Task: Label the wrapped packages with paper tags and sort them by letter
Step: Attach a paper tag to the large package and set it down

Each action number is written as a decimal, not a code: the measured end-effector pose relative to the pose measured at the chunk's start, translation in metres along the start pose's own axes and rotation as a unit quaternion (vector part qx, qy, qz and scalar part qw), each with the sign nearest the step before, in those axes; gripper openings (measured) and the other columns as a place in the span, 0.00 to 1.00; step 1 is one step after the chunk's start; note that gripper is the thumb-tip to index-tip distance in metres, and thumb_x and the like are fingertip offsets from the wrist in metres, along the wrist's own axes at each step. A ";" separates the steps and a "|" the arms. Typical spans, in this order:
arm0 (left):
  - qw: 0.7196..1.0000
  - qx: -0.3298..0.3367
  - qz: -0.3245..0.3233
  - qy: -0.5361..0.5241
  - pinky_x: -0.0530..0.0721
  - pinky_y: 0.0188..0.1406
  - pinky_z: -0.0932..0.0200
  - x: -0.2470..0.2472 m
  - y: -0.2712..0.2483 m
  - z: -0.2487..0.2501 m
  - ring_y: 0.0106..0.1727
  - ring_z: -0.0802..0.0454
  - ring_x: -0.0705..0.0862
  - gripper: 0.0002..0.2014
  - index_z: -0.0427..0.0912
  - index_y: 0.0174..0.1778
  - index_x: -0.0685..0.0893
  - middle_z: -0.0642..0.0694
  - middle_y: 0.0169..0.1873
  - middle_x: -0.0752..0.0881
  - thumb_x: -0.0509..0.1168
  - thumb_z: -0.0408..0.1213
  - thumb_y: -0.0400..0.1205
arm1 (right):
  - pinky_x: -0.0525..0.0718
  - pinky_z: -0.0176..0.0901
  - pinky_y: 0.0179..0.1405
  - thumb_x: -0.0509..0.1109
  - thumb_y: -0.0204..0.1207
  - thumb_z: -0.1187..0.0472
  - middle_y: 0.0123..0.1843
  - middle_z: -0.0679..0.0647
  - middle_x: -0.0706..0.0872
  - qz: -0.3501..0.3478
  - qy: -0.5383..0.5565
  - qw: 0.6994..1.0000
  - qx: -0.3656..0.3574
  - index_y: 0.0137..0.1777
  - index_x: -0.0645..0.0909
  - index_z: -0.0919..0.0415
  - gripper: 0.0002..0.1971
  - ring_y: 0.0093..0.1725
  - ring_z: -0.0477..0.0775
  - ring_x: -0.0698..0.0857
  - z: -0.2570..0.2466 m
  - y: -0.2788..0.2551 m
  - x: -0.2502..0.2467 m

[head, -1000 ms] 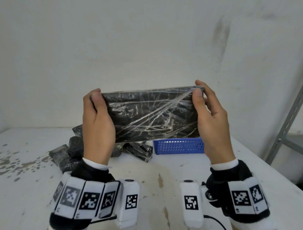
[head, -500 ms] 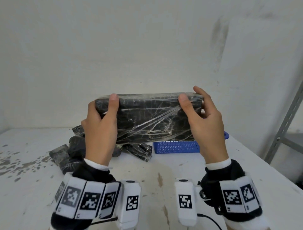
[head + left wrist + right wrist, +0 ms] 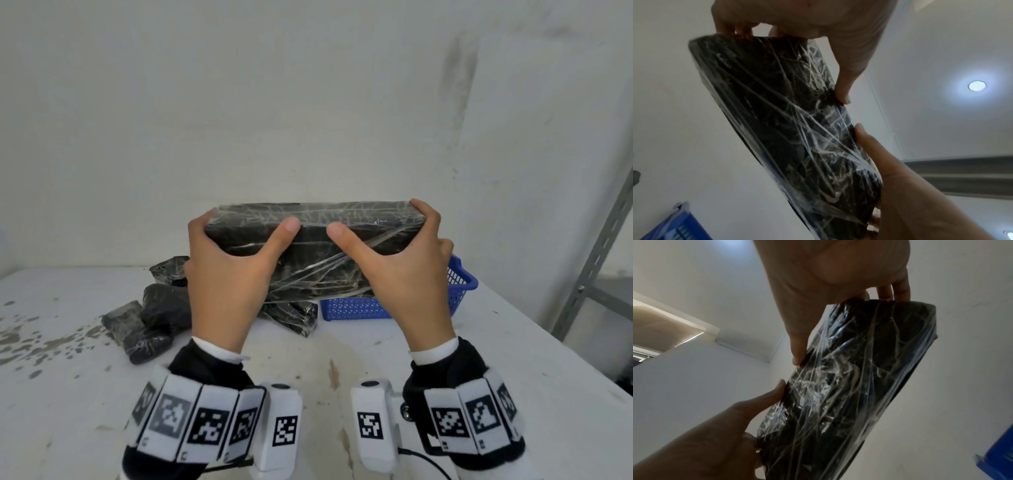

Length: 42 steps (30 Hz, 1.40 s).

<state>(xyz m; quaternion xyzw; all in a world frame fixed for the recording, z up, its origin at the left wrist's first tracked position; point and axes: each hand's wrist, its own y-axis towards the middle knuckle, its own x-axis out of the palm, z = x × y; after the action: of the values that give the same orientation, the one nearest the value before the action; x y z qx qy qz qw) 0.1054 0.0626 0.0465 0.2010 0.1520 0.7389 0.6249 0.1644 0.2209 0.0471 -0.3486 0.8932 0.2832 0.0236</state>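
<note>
Gripping wrapped package ends, hands above table

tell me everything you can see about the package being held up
The package is a long, dark, block-shaped bundle wound in crinkled clear film. It is held lengthwise above the table, touching nothing else. The left hand grips one end and the right hand the other, thumbs on the near face, fingers curled over the ends. No paper tag shows on it.

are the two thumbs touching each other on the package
Apart. The head view shows the left thumb and right thumb both pressed on the package with a strip of wrap between their tips.
</note>
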 end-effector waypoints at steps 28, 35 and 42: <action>0.995 0.058 -0.047 0.065 0.76 0.67 0.57 -0.005 -0.001 -0.002 0.68 0.51 0.77 0.45 0.57 0.64 0.63 0.49 0.67 0.75 0.80 0.59 0.56 | 0.87 0.58 0.60 0.84 0.49 0.31 0.60 0.45 0.83 -0.007 0.131 0.985 -0.112 0.62 0.65 0.27 0.42 0.65 0.60 0.83 0.006 0.004 -0.003; 0.996 0.054 -0.030 0.064 0.71 0.74 0.55 -0.002 -0.001 -0.003 0.74 0.52 0.72 0.49 0.50 0.75 0.62 0.48 0.74 0.70 0.78 0.59 0.61 | 0.83 0.52 0.66 0.82 0.52 0.28 0.67 0.45 0.79 0.016 0.110 0.987 -0.113 0.71 0.64 0.32 0.47 0.70 0.56 0.79 0.009 0.005 0.002; 0.998 0.023 -0.046 0.041 0.76 0.71 0.42 -0.011 0.013 -0.008 0.69 0.47 0.78 0.36 0.52 0.78 0.62 0.44 0.73 0.73 0.69 0.56 0.77 | 0.85 0.35 0.58 0.77 0.72 0.47 0.55 0.42 0.87 -0.029 0.153 0.981 -0.119 0.72 0.75 0.47 0.29 0.56 0.39 0.87 0.013 0.011 -0.009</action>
<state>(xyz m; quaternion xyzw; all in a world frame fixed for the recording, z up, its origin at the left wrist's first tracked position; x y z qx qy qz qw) 0.0920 0.0498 0.0446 0.1776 0.2040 0.7131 0.6468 0.1620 0.2398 0.0444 -0.4136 0.8357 0.3301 -0.1468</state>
